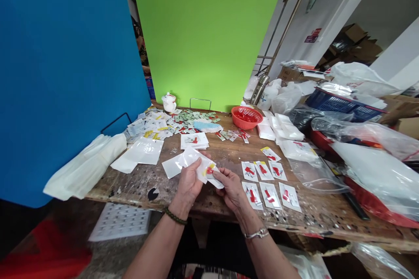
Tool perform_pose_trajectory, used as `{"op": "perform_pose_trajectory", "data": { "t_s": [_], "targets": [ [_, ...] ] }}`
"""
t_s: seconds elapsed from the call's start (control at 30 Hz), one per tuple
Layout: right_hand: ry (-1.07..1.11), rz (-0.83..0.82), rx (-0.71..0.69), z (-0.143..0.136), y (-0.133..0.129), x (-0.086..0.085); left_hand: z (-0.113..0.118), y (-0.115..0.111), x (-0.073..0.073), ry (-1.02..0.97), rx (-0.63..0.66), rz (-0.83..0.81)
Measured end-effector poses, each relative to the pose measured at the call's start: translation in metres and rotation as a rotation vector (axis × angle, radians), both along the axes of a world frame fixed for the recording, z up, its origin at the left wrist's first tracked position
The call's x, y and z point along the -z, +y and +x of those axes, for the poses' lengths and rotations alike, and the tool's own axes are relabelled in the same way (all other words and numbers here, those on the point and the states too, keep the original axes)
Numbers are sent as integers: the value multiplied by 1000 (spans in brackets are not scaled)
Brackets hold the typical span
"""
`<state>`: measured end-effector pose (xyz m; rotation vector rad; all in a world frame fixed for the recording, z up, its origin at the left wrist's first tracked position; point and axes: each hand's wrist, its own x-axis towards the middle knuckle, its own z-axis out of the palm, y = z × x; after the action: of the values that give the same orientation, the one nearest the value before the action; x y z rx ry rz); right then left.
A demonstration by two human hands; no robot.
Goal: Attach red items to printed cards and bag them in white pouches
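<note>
My left hand (190,182) is closed on a small white plastic bag (190,157), thumb on top. My right hand (231,188) pinches the lower right edge of a small packet (209,171) with a red piece and a yellow patch on it. Both hands meet at this packet, just above the table's front part; the fingertips underneath are hidden. Another white bag (172,165) lies flat beside my left hand. To the right of my right hand, several similar packets (251,195) with red pieces lie in rows. Behind my hands is a stack of white packets (194,140).
A red plastic basket (246,117) of red pieces stands toward the back. Loose cards and slips (147,123) spread at the back left near a white lidded cup (169,102). Stacked clear bags (288,128) and a blue crate (340,103) crowd the right. Green (206,35) and blue panels (65,61) enclose the table.
</note>
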<state>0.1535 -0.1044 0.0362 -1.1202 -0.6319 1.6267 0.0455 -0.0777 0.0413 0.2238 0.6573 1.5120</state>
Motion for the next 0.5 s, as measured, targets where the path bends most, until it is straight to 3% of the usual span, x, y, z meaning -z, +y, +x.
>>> {"op": "perform_pose_trajectory", "data": {
  "t_s": [0.17, 0.33, 0.4, 0.5],
  "targets": [
    [-49, 9, 112, -2, -1, 0, -3, 2, -2, -38, 17, -10],
    [-40, -8, 238, -2, -10, -3, -8, 7, -8, -95, -45, -27],
    [18, -1, 187, -1, -13, -6, -9, 8, -9, -82, -49, -17],
    [83, -2, -3, -1, -16, -12, -8, 7, -6, -45, -31, 46]
  ]
}}
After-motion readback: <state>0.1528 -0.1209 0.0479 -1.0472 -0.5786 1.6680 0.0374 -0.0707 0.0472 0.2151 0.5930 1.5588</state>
